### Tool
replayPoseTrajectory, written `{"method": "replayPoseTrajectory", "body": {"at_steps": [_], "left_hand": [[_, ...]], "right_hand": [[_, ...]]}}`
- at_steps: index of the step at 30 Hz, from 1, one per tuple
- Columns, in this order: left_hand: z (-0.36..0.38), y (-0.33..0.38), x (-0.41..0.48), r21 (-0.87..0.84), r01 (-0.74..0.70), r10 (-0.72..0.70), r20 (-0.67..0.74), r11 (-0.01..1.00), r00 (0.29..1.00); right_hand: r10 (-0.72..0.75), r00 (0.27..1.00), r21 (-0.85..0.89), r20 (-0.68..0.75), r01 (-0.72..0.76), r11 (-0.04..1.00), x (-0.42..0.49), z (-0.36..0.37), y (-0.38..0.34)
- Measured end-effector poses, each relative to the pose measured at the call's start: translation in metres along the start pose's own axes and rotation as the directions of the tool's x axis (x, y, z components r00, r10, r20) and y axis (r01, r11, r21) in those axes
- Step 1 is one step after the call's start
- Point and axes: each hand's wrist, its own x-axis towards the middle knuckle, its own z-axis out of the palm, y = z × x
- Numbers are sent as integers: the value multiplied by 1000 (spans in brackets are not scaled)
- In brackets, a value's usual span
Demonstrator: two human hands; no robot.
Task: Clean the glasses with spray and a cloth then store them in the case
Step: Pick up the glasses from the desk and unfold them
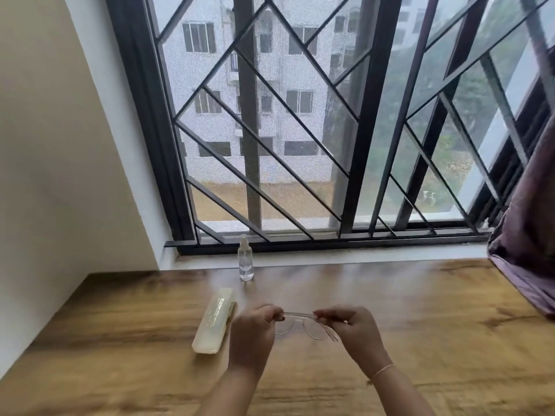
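Clear-framed glasses point(300, 324) hang just above the wooden table point(435, 310), held at both ends of the frame. My left hand point(253, 337) pinches the left end and my right hand point(356, 331) pinches the right end, where a temple arm is folded down. A pale translucent glasses case point(213, 321) lies closed on the table just left of my left hand. A small clear spray bottle point(245, 259) stands upright behind the case, near the window sill. No cloth shows in view.
A barred window point(300, 130) runs along the table's far edge. A beige wall point(45, 175) bounds the left side. A purple curtain point(528, 235) hangs at the right and drapes onto the table's far right corner.
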Motion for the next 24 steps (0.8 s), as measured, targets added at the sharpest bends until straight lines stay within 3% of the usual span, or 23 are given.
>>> {"method": "replayPoseTrajectory", "body": {"at_steps": [4, 6, 9, 11, 18, 24], "left_hand": [[-4, 7, -3, -197, 111, -133, -104, 974, 986], [-7, 14, -2, -361, 206, -266, -125, 910, 956], [-12, 16, 6, -637, 366, -507, -46, 678, 861], [-15, 17, 11, -758, 408, -589, 39, 509, 807], [-19, 20, 8, -785, 424, -602, 83, 451, 794], [-21, 21, 10, -805, 408, -596, 84, 432, 798]], "right_hand": [[82, 997, 169, -4, -80, 982, -3, -2, -8], [106, 994, 242, 2, -103, 965, -4, -5, -10], [149, 989, 334, -3, -139, 932, -4, -9, -9], [169, 986, 357, -2, -157, 921, -5, -10, -6], [174, 983, 253, 58, -183, 950, -8, -10, -12], [204, 978, 400, 31, -199, 895, -9, -15, -21]]}}
